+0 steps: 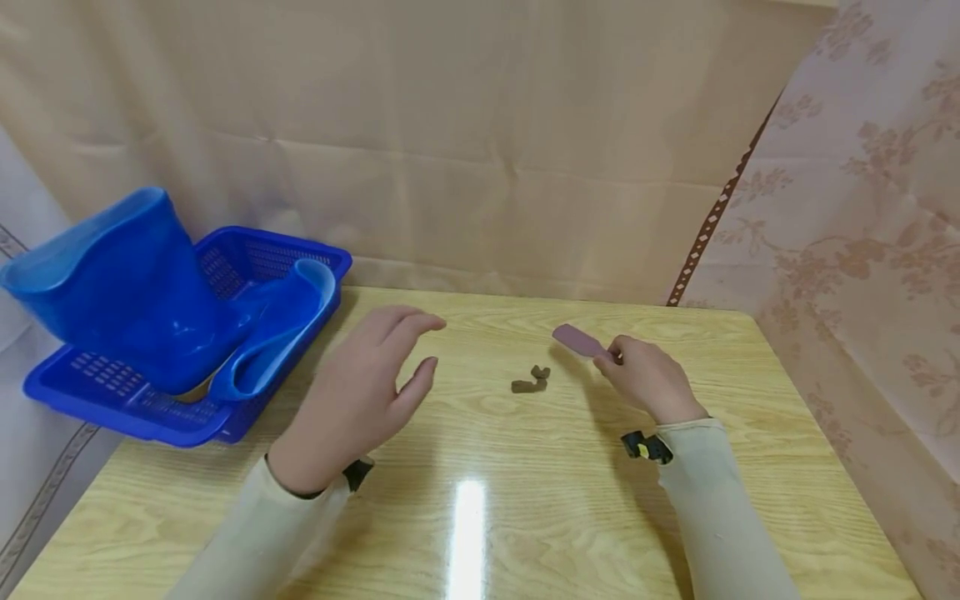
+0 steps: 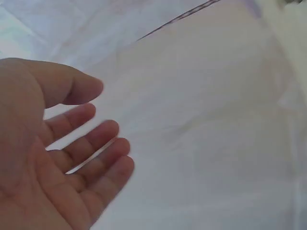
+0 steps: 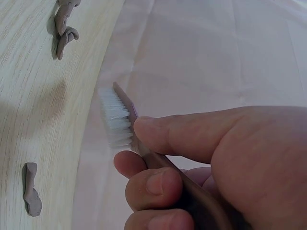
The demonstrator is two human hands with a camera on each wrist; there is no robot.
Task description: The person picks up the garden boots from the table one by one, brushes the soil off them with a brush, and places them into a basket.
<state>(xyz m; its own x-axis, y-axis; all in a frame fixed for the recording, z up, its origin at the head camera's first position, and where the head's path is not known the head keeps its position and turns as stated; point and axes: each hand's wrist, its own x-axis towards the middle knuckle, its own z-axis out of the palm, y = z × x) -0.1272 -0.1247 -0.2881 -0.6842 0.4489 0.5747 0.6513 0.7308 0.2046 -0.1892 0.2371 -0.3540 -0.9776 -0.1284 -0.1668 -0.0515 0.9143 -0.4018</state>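
Observation:
My right hand (image 1: 648,377) grips a small brush by its handle, above the right part of the table. The brush (image 1: 576,340) has a mauve back, and in the right wrist view its white bristles (image 3: 115,117) point left, with the thumb pressed along the back. Brown clay-like lumps (image 1: 529,386) lie on the tabletop just left of the brush. From the right wrist, one twisted lump (image 3: 31,189) shows apart from the others. My left hand (image 1: 348,392) hovers over the table, fingers loosely bent and spread from the thumb, holding nothing.
A blue plastic basket (image 1: 150,421) stands at the table's left edge with blue rubber boots (image 1: 142,292) in it, one upright and one lying over. Beige cloth (image 1: 480,150) hangs behind the wooden table (image 1: 555,517); flowered cloth (image 1: 862,250) hangs at the right.

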